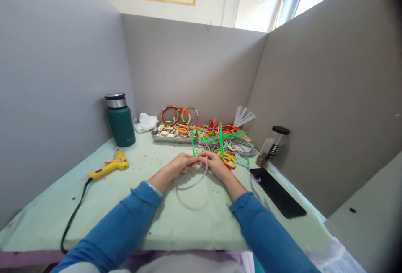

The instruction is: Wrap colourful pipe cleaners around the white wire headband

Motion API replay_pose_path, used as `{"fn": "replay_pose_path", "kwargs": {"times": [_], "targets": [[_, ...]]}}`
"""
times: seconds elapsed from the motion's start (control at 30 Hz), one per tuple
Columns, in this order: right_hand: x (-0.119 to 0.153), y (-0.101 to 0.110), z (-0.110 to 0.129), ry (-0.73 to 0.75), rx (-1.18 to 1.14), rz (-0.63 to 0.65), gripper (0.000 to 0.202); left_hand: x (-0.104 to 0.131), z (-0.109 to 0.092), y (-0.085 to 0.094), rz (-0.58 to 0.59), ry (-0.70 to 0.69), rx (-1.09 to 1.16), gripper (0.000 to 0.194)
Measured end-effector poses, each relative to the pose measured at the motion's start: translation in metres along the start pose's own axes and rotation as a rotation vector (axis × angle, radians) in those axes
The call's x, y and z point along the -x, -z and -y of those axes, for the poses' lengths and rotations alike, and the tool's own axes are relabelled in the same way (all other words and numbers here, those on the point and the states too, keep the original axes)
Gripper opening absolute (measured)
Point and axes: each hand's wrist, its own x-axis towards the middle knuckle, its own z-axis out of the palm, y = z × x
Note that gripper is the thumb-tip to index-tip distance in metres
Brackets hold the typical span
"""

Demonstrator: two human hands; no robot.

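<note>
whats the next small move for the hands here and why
Probably use the left hand to lift the free end of the pale strand toward the right hand. The strand hangs from the right hand in an open curve, the hands are close together, and closed coloured rings stand behind.

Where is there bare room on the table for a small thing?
Specks aside: between the glue gun and left sleeve, and between that and the right sleeve, by the table's near edge. Crowded: beyond left hand and right hand, with tray and strand heap.
</note>
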Motion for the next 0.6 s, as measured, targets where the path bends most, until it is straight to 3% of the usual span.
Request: {"fn": "replay_pose_path", "kwargs": {"times": [0.23,0.6], "targets": [[-0.0012,0.0004,-0.0015,-0.017,0.038,-0.014,0.031,-0.0014,0.0001,-0.0026,-0.089,0.009,-0.072,0.052],[0.0017,0.0021,0.0027,-0.012,-0.005,0.011,0.029,0.0026,-0.0024,-0.0003,0.036,0.02,0.052,0.042]]}}
